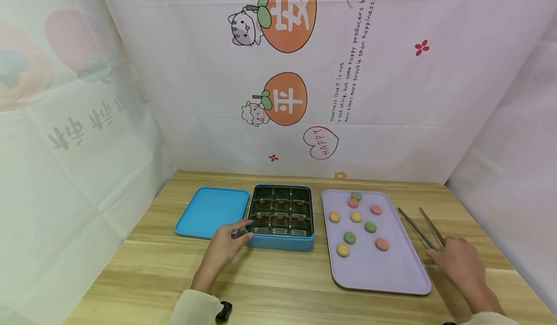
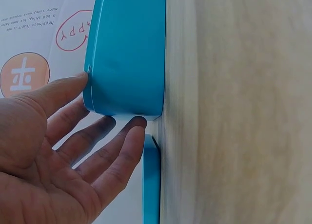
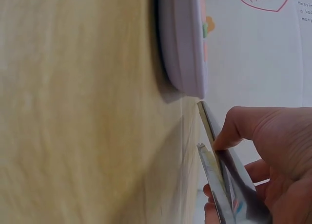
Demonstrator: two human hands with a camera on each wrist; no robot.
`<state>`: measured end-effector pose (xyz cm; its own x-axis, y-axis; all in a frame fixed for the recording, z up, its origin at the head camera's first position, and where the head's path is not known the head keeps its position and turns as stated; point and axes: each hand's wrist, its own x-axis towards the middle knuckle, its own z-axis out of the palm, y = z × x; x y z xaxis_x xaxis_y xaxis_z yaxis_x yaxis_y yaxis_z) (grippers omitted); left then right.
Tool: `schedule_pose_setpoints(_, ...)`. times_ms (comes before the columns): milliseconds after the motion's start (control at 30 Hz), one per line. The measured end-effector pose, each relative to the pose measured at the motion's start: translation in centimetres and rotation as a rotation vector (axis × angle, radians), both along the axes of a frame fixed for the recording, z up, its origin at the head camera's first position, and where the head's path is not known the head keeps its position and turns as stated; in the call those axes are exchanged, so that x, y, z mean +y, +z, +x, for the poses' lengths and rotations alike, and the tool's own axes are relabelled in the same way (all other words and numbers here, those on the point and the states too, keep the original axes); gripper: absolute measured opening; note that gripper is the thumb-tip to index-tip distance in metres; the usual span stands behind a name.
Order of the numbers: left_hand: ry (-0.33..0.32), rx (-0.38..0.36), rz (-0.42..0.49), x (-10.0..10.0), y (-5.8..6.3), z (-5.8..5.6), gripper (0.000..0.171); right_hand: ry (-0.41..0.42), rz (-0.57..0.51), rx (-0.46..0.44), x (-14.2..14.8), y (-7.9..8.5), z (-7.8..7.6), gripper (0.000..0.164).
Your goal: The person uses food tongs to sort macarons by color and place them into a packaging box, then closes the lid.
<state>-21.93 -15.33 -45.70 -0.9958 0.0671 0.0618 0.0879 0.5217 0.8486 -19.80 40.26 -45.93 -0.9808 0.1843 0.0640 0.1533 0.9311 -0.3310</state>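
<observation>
My left hand point(image 1: 227, 243) touches the near left corner of a blue square box point(image 1: 283, 242), its thumb at the front rim and its fingers by the left side, fairly straight. Inside the box sits a dark divider tray point(image 1: 280, 209) with several bare compartments. In my right hand point(image 1: 461, 262) is a pair of metal tongs point(image 3: 219, 170), pinched between thumb and fingers; the two arms stand apart, tips pointing away from me. They are just right of a lilac tray point(image 1: 374, 274) that bears several small round macarons, among them a pink one point(image 1: 382, 243), a green one point(image 1: 349, 237) and a yellow one point(image 1: 343, 250).
The blue lid point(image 1: 213, 212) lies flat on the wooden table point(image 1: 278, 286), left of the box and close to it. A printed white cloth point(image 1: 196, 97) hangs behind the table and along both sides. The lilac tray stands right of the box, across a narrow gap.
</observation>
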Motion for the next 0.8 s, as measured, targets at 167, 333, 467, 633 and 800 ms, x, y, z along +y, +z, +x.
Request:
schedule_pose_setpoints(167, -0.001, 0.005, -0.003, 0.0, 0.1, 0.0, 0.04, 0.006, 0.0, -0.016, -0.1, 0.1, 0.2, 0.043)
schedule_pose_setpoints(333, 0.001, 0.0, -0.001, 0.1, 0.1, 0.0, 0.04, 0.002, -0.001, -0.032, -0.2, 0.3, 0.5, 0.046)
schedule_pose_setpoints(467, 0.002, -0.006, -0.003, 0.2, 0.1, 0.0, 0.04, 0.0, -0.004, -0.047, -0.1, 0.4, 0.7, 0.048)
schedule_pose_setpoints(633, 0.005, -0.003, -0.01, 0.2, 0.1, 0.0, 0.04, -0.007, -0.015, -0.035, 0.1, 0.6, 0.9, 0.045)
schedule_pose_setpoints(800, 0.009, -0.001, -0.013, 0.2, 0.1, 0.1, 0.04, 0.002, -0.001, 0.006, 0.3, 1.1, 1.1, 0.041)
